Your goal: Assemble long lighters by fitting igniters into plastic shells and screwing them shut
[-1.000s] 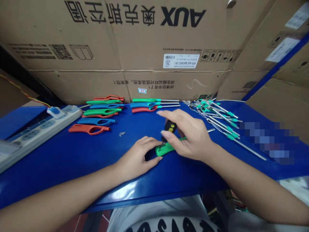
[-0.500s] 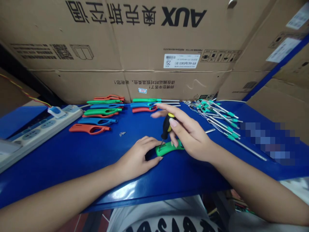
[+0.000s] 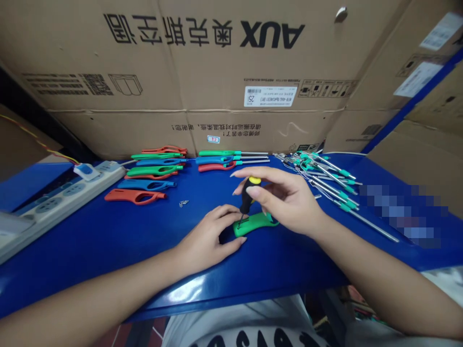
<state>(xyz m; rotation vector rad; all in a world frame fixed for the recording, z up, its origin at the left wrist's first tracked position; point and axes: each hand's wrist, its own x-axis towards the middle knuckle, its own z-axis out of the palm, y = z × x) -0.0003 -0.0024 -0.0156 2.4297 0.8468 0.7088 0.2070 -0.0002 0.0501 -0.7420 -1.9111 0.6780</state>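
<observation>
A black and yellow screwdriver (image 3: 247, 196) is pinched in my right hand (image 3: 289, 198), its shaft pointing down. The tip meets the left end of a green lighter (image 3: 256, 222) lying on the blue table. My left hand (image 3: 208, 236) grips that end of the lighter, fingers at its far side and thumb at the near side. A metal tube end shows to the right behind my right hand, which covers the lighter's right part. Several small screws (image 3: 184, 203) lie in a little pile beyond my left hand.
Several orange, blue and green handle shells (image 3: 135, 195) lie at the left. Lighters with metal tubes (image 3: 216, 166) rest at the back middle. A pile of rods with teal parts (image 3: 334, 185) is at the right. A power strip (image 3: 61, 197) runs along the left; cardboard (image 3: 217, 91) walls the back.
My right hand and the screwdriver have shifted slightly down, and the fingers have turned about the handle. My left hand keeps its grip on the lighter. The view has tilted a little.
</observation>
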